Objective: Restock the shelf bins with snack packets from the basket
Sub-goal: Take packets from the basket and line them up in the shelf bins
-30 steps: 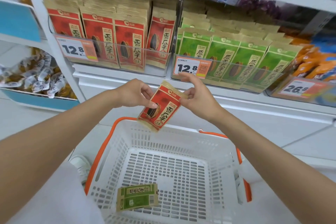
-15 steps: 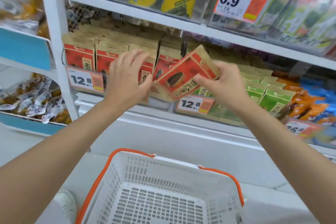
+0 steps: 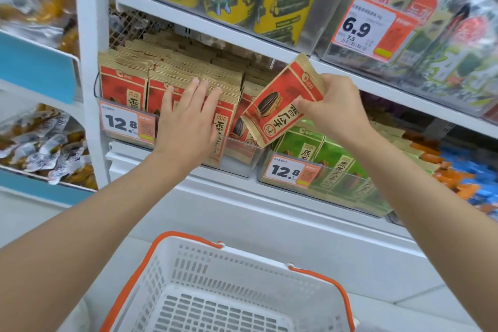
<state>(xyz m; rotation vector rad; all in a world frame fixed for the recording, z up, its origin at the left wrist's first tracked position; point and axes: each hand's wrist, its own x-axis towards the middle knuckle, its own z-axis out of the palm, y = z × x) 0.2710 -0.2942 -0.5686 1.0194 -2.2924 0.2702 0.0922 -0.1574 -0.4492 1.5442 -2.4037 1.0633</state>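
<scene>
The right hand (image 3: 334,108) pinches a red snack packet (image 3: 280,105), tilted, just above the clear bin (image 3: 242,153) of red packets (image 3: 124,86). The left hand (image 3: 186,121) lies flat with fingers spread on those packets. The white basket (image 3: 242,256) sits below.

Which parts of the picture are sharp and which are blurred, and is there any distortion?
Head view: the red packet in the right hand and the 12.8 price tag are sharp; the top left corner is smeared; the shelf edges bend, a wide-angle effect.
</scene>
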